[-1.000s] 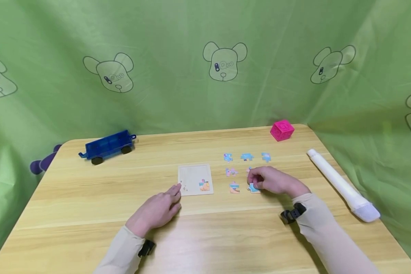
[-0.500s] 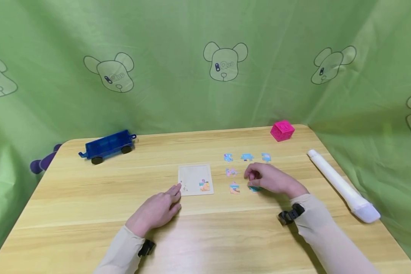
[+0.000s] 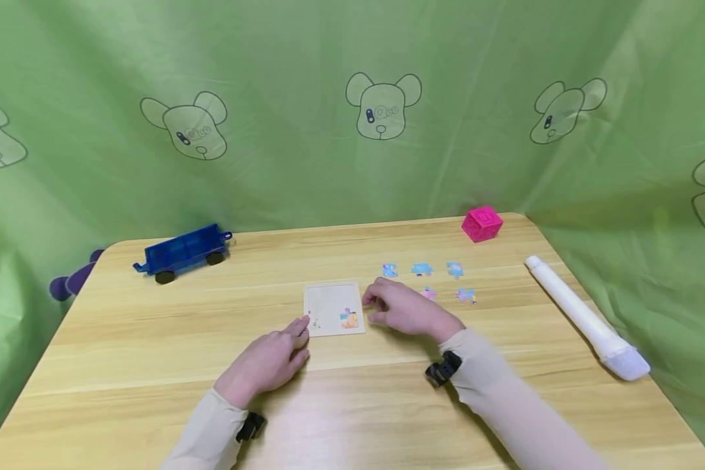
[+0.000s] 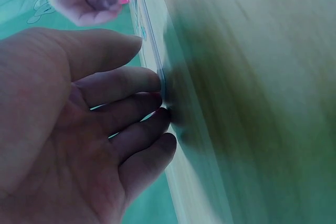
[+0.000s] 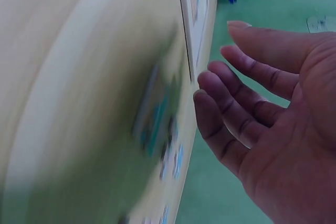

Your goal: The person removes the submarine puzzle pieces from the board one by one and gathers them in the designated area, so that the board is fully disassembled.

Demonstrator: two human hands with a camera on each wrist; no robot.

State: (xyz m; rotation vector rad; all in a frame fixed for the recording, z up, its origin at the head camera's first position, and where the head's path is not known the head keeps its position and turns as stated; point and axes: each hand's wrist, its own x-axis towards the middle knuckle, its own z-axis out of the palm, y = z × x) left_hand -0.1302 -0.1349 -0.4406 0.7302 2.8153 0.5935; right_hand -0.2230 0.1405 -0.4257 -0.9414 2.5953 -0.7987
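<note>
A pale square puzzle tray (image 3: 329, 299) lies mid-table in the head view, with one orange-and-blue puzzle piece (image 3: 349, 320) in its lower right corner. Fingertips of my left hand (image 3: 270, 359) rest at the tray's left edge, the fingers nearly straight. Just off the tray's right side is my right hand (image 3: 402, 307), fingers loosely bent. In the right wrist view a gap shows between thumb and fingers of that right hand (image 5: 278, 114), with nothing held. Blurred puzzle pieces (image 5: 152, 119) lie on the table beside it; in the head view the hand and wrist hide some.
Behind the right hand lie several loose pieces, among them a blue piece (image 3: 422, 269) and a pink-and-blue piece (image 3: 466, 296). A blue toy wagon (image 3: 182, 251) stands back left, a pink cube (image 3: 482, 224) back right. A white toy microphone (image 3: 584, 316) lies along the right side.
My right hand has moved left, from the loose pieces to the tray's right edge, uncovering a pink-and-blue piece and covering others. The left hand stays at the tray.
</note>
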